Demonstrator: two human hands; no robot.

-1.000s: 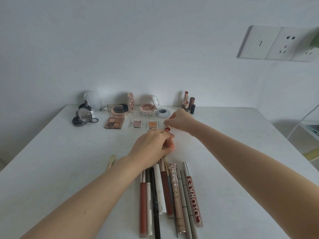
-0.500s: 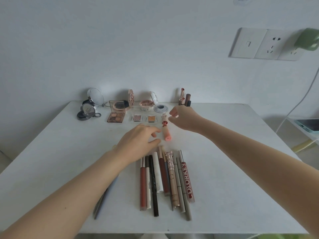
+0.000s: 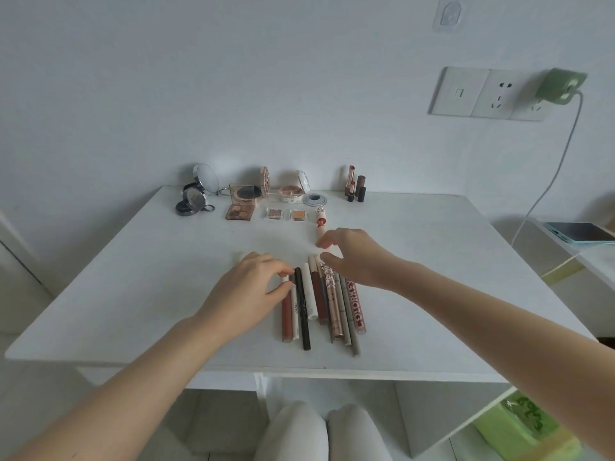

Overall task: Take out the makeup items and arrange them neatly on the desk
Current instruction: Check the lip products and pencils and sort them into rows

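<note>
White counter (image 3: 432, 261) against a pale wall carries the makeup: compacts along the far edge, a row of pencils and tubes (image 3: 319, 301) near the front edge. These are light, rigid, prone to rolling; grip mid-barrel. Left hand (image 3: 246, 294) and right hand (image 3: 352, 257), fingers loosely curled, holding nothing, have withdrawn from the lipstick (image 3: 320, 224) to the row.

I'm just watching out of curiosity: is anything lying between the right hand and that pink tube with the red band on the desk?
Nothing visible does. The right hand hovers at the near end of the pink tube, fingertips just over it, with only bare desk around.
</note>
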